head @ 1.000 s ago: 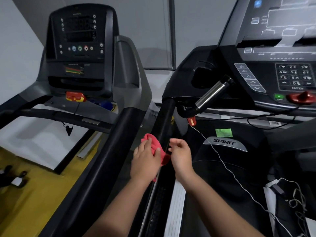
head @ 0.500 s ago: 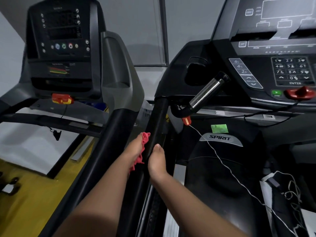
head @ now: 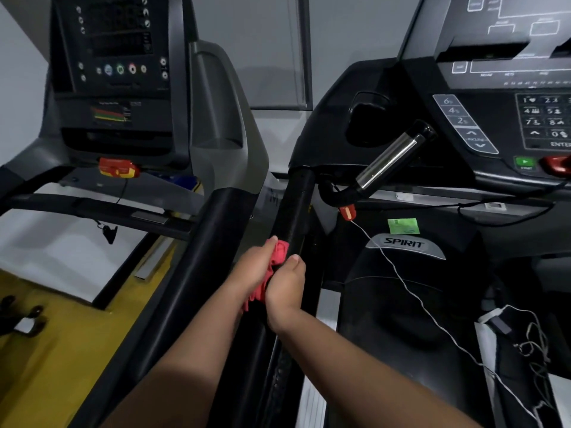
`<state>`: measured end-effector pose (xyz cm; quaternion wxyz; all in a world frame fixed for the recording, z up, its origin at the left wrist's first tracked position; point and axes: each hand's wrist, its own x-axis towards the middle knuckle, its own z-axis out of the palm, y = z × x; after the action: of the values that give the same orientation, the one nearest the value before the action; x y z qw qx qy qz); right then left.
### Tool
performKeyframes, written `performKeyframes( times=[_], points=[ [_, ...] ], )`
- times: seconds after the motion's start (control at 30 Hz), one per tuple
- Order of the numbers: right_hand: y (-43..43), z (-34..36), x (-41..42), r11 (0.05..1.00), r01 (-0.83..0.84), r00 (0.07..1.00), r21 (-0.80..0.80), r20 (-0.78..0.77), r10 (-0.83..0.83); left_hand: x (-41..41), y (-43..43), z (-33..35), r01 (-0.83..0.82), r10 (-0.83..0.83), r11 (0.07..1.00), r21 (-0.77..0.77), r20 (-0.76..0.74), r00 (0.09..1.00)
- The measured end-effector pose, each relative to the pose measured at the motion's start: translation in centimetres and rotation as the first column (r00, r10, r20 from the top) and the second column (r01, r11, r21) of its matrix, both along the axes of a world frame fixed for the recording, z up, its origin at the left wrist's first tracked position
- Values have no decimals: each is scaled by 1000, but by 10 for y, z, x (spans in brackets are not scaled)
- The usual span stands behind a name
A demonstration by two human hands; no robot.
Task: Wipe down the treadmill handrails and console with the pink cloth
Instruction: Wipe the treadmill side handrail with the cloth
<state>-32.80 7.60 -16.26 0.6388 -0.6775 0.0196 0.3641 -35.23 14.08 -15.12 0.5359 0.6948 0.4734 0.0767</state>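
Observation:
The pink cloth (head: 277, 257) is bunched against the black left handrail (head: 295, 208) of the Spirit treadmill. My left hand (head: 251, 267) grips the cloth from the left side of the rail. My right hand (head: 285, 287) wraps the same rail just to the right, its thumb pressing on the cloth. Most of the cloth is hidden between the two hands. The console (head: 506, 88) with its keypad rises at the upper right. A chrome pulse grip (head: 392, 159) slants up from the rail's top end.
A second treadmill (head: 123, 88) stands at the left, its thick black handrail (head: 197, 257) close beside my left arm. A red safety key (head: 347, 212) with a white cord hangs below the chrome grip. Loose cables (head: 531, 344) lie at lower right. Yellow floor (head: 46, 350) shows at lower left.
Both hands moved from holding the cloth in front of the rail to closing round the rail with the cloth. Since half a second ago they slid slightly up the rail.

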Motion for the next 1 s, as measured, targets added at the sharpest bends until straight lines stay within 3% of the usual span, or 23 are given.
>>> performKeyframes(
  times=[0.1, 0.3, 0.43, 0.7, 0.77, 0.9, 1.0],
  points=[
    [-2, 2, 2, 998, 23, 997, -51, 81, -18, 1, 13, -11, -92, 127, 953, -289, 104, 986],
    [-1, 3, 1, 988, 71, 975, -138, 219, -40, -2, 16, -25, -173, 299, 852, -495, 187, 936],
    [-2, 2, 1, 987, 61, 969, -147, 244, -23, -7, 8, -27, -154, 229, 884, -442, 122, 966],
    [-2, 4, 0, 988, 52, 975, -143, 223, -19, -3, -2, 2, -56, 59, 993, -107, 26, 998],
    [-2, 4, 0, 988, 56, 974, -146, 227, -22, 1, 5, 3, -57, 65, 987, -148, 52, 997],
    [0, 3, 0, 988, 72, 969, -140, 244, -36, 4, 12, -4, -80, 114, 925, -372, 69, 991],
    [1, 0, 0, 986, 76, 966, -147, 255, -37, -4, 6, -14, -155, 239, 861, -484, 117, 964]
  ],
)
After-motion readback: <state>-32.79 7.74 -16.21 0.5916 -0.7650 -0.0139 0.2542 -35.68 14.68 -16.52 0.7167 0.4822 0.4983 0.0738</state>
